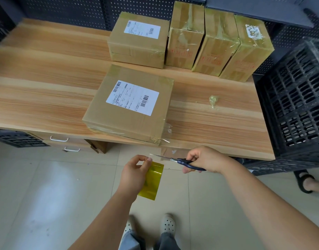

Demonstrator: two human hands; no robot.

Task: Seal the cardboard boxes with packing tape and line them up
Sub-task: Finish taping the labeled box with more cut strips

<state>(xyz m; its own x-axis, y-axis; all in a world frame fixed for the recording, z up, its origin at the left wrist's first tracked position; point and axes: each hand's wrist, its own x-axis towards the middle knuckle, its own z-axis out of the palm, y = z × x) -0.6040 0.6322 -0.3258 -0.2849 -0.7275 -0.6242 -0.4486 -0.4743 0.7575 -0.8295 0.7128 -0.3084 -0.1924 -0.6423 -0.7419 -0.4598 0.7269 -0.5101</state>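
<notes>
A flat cardboard box with a white label lies at the table's front edge. A strip of clear tape runs from its near right corner down toward my hands. My left hand grips a yellowish tape roll below the table edge and pinches the tape end. My right hand holds blue-handled scissors, their blades at the stretched tape. At the back stand a labelled box and three taped boxes in a row.
A wooden table spans the view. A crumpled tape scrap lies right of the front box. A black plastic crate stands at the right end. Drawers sit under the table. Another person's sandalled foot is at right.
</notes>
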